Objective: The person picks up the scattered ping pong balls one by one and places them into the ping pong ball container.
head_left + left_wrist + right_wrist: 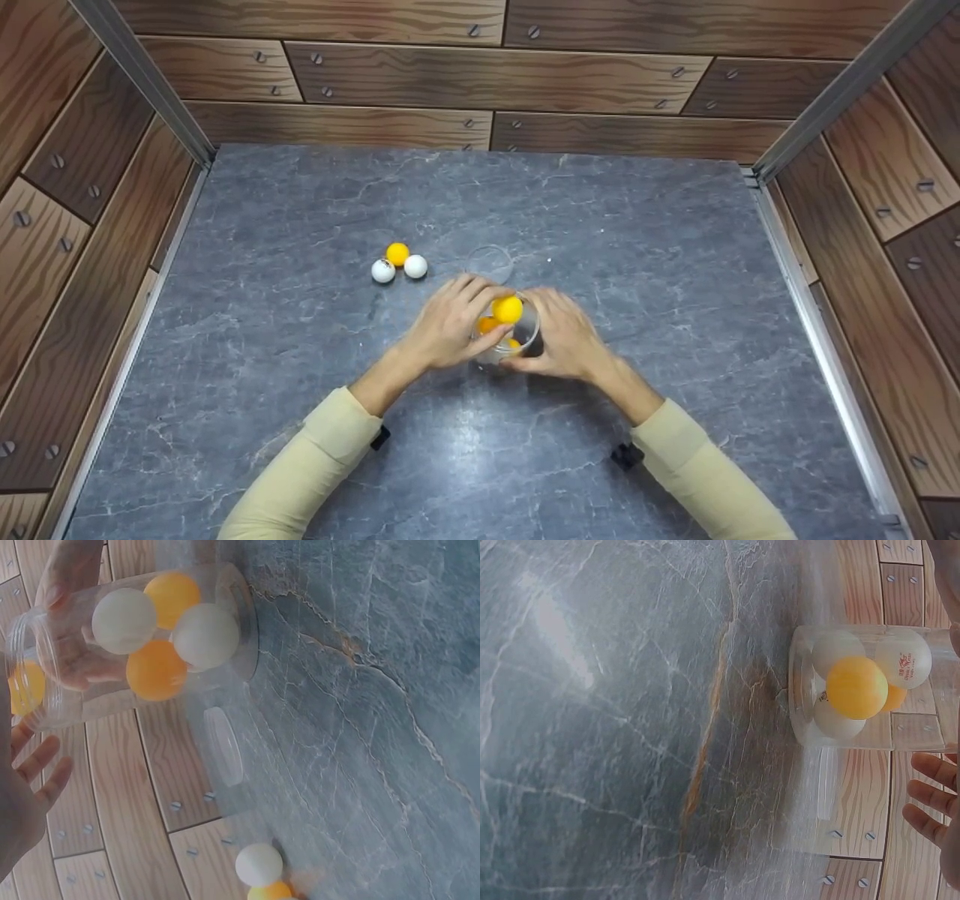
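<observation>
The left hand [452,321] is pinching an orange ball [508,310] at the mouth of a clear jar [97,701]; the right hand [568,336] is gripping the jar's side. The ball is probably feeling light, stiff and slippery — best held across its middle.

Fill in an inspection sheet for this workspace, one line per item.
Surface: grey marbled table, with a patch of glare near the front.
Job's things: clear jar containing white and orange balls; loose orange ball and two white balls grouped on the table; clear lid off the jar, lying on the table.
Clutter: small white speck on the table.
Hands: left hand pinches another orange ball at the jar's mouth; right hand grips the jar.
Cables: nothing seen.
Surroundings: wood-patterned walls, metal posts at the far corners.
</observation>
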`<control>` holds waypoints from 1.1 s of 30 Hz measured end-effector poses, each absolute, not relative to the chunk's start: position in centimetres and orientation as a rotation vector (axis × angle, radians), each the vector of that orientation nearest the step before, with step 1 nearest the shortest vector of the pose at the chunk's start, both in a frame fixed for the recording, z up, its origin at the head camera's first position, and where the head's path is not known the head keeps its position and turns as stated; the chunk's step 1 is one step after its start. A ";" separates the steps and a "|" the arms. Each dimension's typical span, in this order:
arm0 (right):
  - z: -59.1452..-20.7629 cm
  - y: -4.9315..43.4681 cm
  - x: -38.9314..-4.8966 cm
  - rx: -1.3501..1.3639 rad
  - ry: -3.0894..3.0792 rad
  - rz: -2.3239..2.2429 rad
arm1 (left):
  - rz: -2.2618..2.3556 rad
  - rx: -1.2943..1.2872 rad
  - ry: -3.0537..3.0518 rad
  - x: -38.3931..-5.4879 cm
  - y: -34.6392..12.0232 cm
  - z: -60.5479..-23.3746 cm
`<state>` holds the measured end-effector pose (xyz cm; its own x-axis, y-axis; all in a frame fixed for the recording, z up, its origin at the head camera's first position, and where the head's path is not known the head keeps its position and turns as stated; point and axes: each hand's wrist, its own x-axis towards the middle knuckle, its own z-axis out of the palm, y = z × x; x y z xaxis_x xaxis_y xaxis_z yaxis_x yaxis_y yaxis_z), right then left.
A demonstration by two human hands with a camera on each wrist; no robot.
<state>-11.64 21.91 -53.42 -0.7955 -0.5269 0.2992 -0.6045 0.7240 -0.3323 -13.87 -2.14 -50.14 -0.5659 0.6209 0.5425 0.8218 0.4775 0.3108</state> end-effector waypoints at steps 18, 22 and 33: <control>-53.6 22.0 -11.7 0.917 -2.732 0.592 | -0.828 -1.223 -2.423 -14.0 -2.4 -50.0; -53.6 22.0 -11.7 0.915 -2.736 0.584 | -0.836 -1.224 -2.442 -14.2 -2.6 -49.9; -53.6 21.9 -11.6 0.915 -2.727 0.597 | -0.762 -1.216 -2.493 -14.7 -4.1 -49.4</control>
